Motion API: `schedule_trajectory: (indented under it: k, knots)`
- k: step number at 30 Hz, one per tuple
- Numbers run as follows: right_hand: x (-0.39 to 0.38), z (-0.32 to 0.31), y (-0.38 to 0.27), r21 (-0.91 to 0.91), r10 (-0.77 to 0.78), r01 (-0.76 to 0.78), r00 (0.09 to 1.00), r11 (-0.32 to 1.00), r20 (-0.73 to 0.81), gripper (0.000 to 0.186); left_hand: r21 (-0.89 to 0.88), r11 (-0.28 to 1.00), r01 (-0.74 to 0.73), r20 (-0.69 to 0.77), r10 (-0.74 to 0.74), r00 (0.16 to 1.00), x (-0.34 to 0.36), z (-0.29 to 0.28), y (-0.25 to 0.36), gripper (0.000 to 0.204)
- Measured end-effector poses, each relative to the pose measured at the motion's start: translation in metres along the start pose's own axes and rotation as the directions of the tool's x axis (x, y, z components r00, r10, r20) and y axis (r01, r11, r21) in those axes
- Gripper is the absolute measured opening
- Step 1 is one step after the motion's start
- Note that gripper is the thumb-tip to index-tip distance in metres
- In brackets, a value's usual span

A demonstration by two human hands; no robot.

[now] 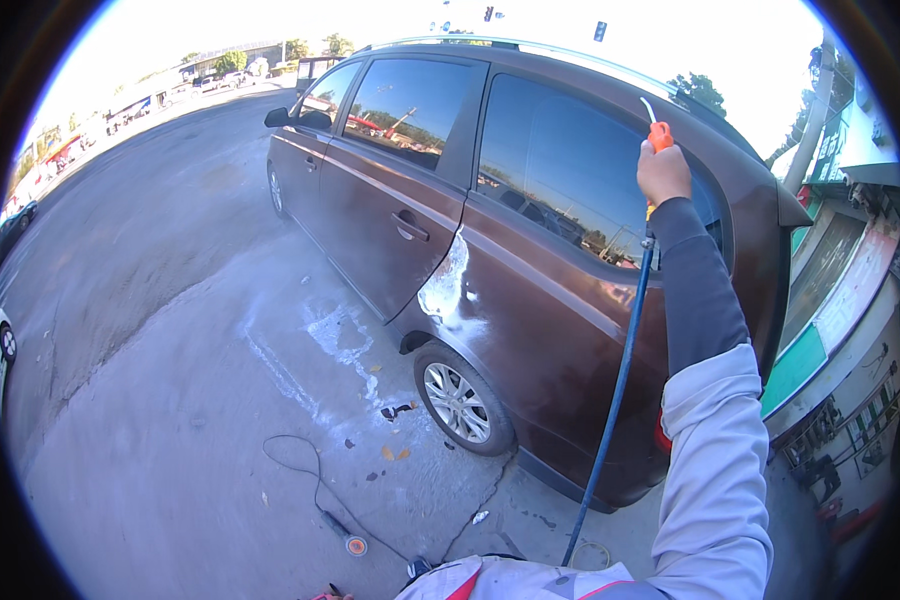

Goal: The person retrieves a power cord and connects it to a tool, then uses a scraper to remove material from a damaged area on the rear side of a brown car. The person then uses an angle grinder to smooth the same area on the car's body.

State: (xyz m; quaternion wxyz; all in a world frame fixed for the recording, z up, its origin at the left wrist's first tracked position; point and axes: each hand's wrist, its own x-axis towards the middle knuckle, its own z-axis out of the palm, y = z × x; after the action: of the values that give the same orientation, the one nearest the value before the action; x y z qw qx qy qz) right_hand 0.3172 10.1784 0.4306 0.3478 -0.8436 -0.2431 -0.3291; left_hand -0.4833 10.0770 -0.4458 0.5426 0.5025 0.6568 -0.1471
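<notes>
While raised, right hand around spray gun

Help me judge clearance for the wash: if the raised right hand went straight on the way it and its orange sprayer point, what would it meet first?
Probably the brown car: the right hand holds the orange sprayer up toward its roof edge above the rear window, though depth is unclear.

Wet concrete ground under brown car, thin cable
</notes>
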Motion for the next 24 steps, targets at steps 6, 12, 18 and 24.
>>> schedule_trajectory:
  k: [6, 12, 18, 24]
  knots:
    - [-0.019, -0.052, 0.033, 0.081, -0.097, 0.086, 0.983, 0.993, 0.153, 0.053, -0.178, 0.980, -0.089, -0.037, 0.083, 0.996, 0.023, 0.003, 0.074, 0.040]
    - [-0.094, -0.011, 0.126, 0.079, -0.035, 0.018, 0.977, 0.997, 0.210, 0.043, -0.023, 0.995, -0.095, -0.080, 0.093, 0.992, -0.015, 0.005, 0.107, 0.050]
    - [-0.264, 0.100, 0.177, -0.202, 0.027, 0.108, 0.821, 0.973, 0.570, 0.047, 0.203, 0.977, 0.063, -0.049, -0.054, 0.997, -0.019, 0.012, 0.069, 0.056]
    - [-0.372, 0.191, 0.214, -0.214, 0.046, 0.181, 0.653, 0.960, 0.756, 0.039, 0.210, 0.978, -0.006, -0.191, 0.047, 0.980, -0.098, 0.022, 0.078, 0.055]
